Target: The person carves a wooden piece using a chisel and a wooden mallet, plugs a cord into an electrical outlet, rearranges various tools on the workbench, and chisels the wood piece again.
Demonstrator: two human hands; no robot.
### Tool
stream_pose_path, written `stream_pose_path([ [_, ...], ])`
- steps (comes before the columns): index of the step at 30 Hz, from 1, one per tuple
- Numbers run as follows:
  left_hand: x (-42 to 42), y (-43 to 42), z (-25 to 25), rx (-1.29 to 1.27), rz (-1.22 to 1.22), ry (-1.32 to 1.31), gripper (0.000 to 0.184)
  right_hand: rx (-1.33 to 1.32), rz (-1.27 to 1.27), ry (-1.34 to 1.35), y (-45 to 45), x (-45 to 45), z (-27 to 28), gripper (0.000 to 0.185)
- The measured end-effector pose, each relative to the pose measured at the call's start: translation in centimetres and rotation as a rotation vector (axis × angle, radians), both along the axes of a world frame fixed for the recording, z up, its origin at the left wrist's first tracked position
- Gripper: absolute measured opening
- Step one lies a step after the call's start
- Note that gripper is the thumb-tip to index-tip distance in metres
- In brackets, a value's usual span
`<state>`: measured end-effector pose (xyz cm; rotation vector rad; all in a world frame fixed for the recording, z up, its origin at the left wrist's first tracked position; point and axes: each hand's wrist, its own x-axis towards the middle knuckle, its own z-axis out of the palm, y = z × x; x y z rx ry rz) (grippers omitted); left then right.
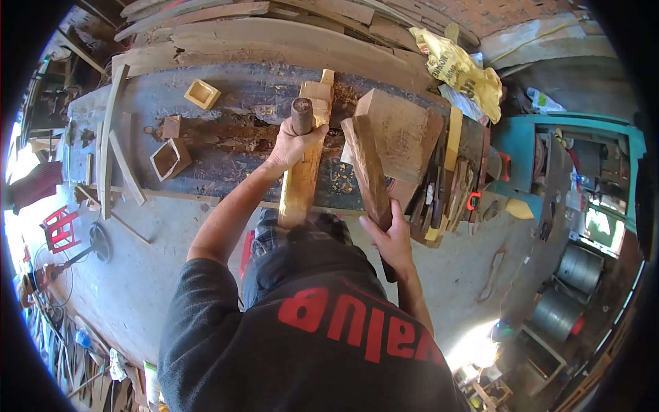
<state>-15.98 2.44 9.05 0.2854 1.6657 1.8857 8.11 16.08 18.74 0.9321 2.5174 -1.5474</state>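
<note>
Handle (301, 115), upright: left hand (294, 144) is clenching it over timber (299, 189). Club (368, 168): right hand (393, 237) is grasping it, apparently for striking; next blow seemingly needing true aim.

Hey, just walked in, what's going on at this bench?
A person is working wood at a cluttered bench. Their left hand grips a round handle above a pale wooden beam. The right hand holds a thick wooden bar, apart from the handle. Two small wooden boxes lie off to the left.
</note>
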Motion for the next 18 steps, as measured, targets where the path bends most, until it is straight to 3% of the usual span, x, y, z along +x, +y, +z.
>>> stream_pose_path([
  [4, -0.2, 0.1, 0.3, -0.071, -0.022, 0.031, 0.025, -0.049, -0.023, 0.001, 0.2, -4.2, 4.0, 0.05],
  [9, 0.1, 0.1, 0.8, -0.053, -0.042, -0.028, 0.023, -0.024, 0.005, 0.231, -0.7, -10.1, 10.6, 0.053],
  [10, 0.1, 0.0, 0.2, -0.054, -0.051, -0.05, 0.021, -0.019, 0.001, 0.223, -0.7, -10.4, 10.5, 0.053],
  [13, 0.5, 0.3, -1.1, 0.037, -0.006, -0.098, 0.018, 0.081, 0.252, -0.226, -0.1, -10.3, 8.9, 0.055],
  [16, 0.0, 0.3, 0.0, 0.153, 0.106, -0.141, 0.018, 0.074, 0.276, -0.119, 0.3, -9.7, 8.7, 0.054],
  [18, -0.4, -0.1, -1.8, -0.004, 0.027, -0.093, 0.019, -0.008, 0.214, -0.108, 0.4, -10.9, 11.6, 0.05],
])
